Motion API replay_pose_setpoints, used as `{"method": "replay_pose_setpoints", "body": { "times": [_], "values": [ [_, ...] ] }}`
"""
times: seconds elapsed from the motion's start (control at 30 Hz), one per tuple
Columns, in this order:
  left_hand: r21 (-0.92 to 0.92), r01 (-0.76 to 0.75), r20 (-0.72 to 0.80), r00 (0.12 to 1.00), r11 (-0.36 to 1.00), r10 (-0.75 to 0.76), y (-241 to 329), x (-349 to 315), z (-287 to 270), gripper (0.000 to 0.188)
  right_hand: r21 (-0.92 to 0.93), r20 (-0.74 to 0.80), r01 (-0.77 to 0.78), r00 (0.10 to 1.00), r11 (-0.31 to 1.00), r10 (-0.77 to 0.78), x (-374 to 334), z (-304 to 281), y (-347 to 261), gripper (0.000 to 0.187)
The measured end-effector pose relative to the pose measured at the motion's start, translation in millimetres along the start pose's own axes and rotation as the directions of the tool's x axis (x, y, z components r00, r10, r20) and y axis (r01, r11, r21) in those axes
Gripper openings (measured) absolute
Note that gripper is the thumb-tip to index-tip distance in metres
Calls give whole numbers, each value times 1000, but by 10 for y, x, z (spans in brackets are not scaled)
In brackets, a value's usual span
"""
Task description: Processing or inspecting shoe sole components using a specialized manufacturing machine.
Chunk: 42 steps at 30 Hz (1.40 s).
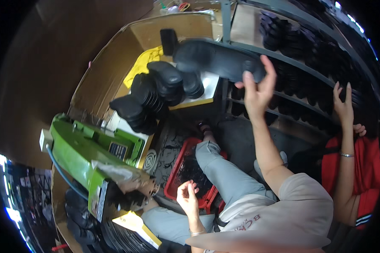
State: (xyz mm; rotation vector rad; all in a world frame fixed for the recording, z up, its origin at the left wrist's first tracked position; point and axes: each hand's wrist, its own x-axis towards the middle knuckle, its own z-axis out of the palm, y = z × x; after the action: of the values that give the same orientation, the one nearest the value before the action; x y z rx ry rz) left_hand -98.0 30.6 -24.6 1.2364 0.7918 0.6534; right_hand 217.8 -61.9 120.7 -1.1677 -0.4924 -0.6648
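Note:
My right hand (259,86) is stretched forward and grips one end of a black shoe sole (217,59), with the thumb on its upper face. The sole is blurred and hangs level over several stacks of black soles (150,95) on a white-topped work table (209,84). Low in front of my body, my left hand (188,197) is raised with loosely curled fingers, and nothing shows in it. A green machine (82,145) stands to its left.
A large cardboard sheet (114,55) walls the table, with yellow cloth (143,63) inside. A red crate (179,168) sits between my legs. Shelving (283,55) at the right holds more black soles. Beside me, a co-worker's hand (344,105) reaches toward it. More soles (118,238) lie lower left.

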Motion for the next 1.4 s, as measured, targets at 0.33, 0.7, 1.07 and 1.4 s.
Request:
{"method": "replay_pose_setpoints", "body": {
  "times": [0.33,0.7,1.07,1.4],
  "values": [
    [133,99,169,978,986,-121,-27,89,167,13,-652,112,-232,912,722,394,-273,115,2067,58],
    [92,273,-90,960,958,-265,-289,-47,-468,26,-398,452,142,890,906,59,1,1269,1402,53],
    [-14,-70,-23,997,997,69,253,1093,338,29,-614,570,-294,477,733,669,159,1807,1811,74],
    [136,-531,-287,787,836,546,737,2193,695,71,-590,613,-431,311,683,726,127,1867,1746,78]
  ]
}}
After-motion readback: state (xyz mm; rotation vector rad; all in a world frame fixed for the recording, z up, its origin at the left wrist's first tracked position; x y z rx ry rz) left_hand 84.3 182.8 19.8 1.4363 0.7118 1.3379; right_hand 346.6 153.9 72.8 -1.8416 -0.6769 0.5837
